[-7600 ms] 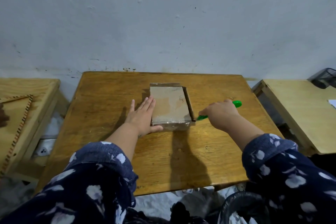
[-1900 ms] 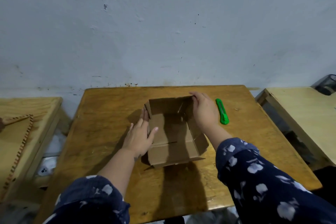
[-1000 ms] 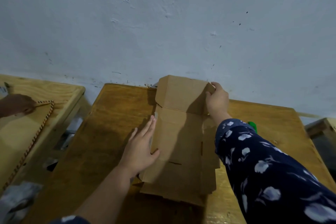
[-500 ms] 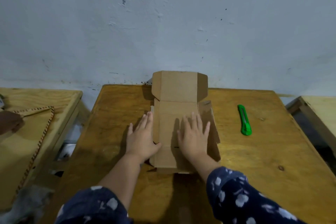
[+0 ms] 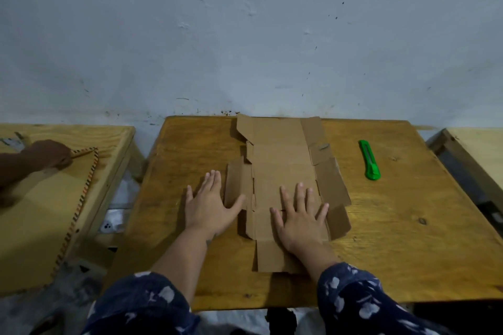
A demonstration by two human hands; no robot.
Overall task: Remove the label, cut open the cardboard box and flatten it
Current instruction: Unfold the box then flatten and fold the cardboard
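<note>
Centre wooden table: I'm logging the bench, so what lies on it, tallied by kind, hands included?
Flattened brown cardboard box: 1
Green plastic utility knife: 1
Bare hands pressing flat, left hand and right hand: 2
Total: 4

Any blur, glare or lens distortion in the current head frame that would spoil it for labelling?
Head view: sharp, no motion blur on the left hand or right hand; light is dim and soft, with faint shadows beside the cardboard box; no glare on the table; wide-angle bending makes its side edges splay; the green cutter is crisp.
</note>
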